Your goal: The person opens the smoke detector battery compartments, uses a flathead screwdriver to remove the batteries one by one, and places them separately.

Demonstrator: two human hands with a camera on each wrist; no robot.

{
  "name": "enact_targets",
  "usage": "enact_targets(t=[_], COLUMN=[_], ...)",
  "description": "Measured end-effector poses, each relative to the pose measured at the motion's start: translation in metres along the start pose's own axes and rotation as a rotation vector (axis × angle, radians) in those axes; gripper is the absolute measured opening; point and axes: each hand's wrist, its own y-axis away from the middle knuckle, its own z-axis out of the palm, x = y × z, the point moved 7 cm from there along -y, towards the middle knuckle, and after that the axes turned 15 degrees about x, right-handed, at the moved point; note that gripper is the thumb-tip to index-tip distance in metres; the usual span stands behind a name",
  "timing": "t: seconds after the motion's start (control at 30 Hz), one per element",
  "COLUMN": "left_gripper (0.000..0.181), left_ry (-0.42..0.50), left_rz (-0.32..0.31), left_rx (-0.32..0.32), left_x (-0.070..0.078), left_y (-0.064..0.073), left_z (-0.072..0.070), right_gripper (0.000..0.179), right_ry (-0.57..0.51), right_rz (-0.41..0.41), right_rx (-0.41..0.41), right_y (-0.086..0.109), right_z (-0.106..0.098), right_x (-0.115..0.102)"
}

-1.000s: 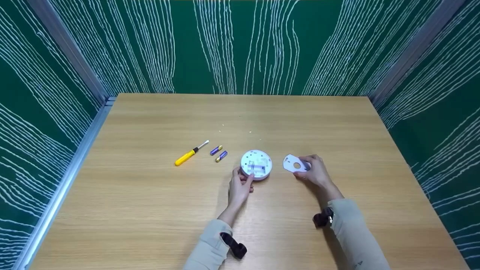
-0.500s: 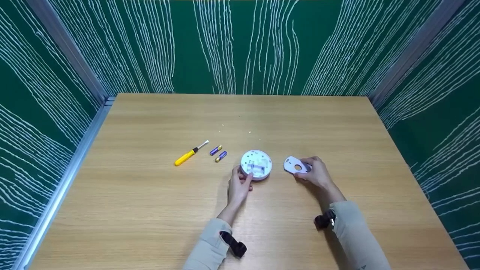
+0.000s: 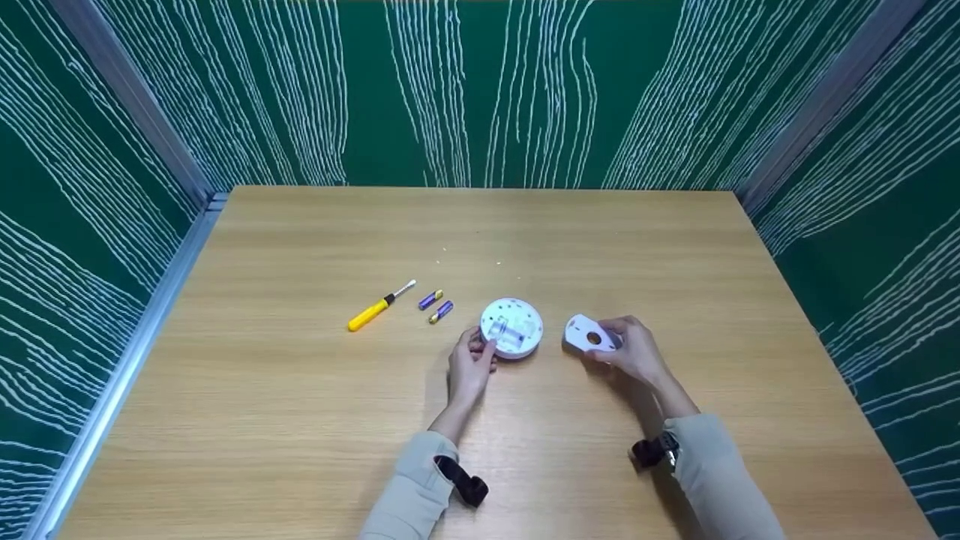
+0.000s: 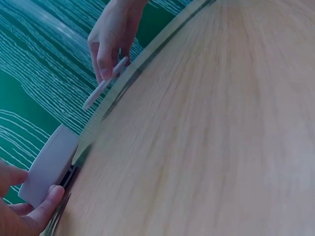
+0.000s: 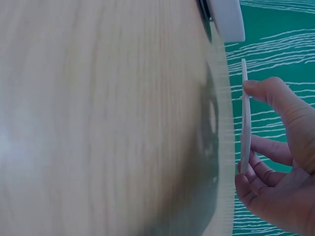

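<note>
My left hand (image 3: 469,369) grips the near-left edge of a round white device (image 3: 528,313), its thumb over the rim. An open battery compartment shows on the upper face of this device, which may be a smoke alarm. To the right, my right hand (image 3: 636,349) pinches a thin white plate (image 3: 579,333) with a round hole in it. In the right wrist view the plate (image 5: 246,125) appears edge-on between thumb and fingers, above the table. The left wrist view has the device's smooth side (image 4: 51,160) between thumb and fingers.
Two purple-and-gold batteries (image 3: 430,300) lie left of the device. Beyond them is a yellow-handled screwdriver (image 3: 367,315). Tiny white specks (image 3: 499,263) dot the wooden table (image 3: 315,420). Green walls with white lines (image 3: 525,90) stand behind and at both sides.
The plate in my right hand has tilted, and that hand has shifted slightly right and toward me. My left hand keeps hold of the device, its thumb moved a little left.
</note>
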Motion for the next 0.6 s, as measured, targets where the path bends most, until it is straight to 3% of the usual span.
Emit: enact_targets(t=[0.6], left_gripper=[0.023], left_ry=[0.053], left_rz=[0.103], left_rx=[0.030], left_x=[0.008], left_y=[-0.022], left_z=[-0.006], right_gripper=[0.050], right_ry=[-0.055], right_rz=[-0.114], right_rx=[0.053], right_y=[0.012], right_z=[-0.003], right_x=[-0.030])
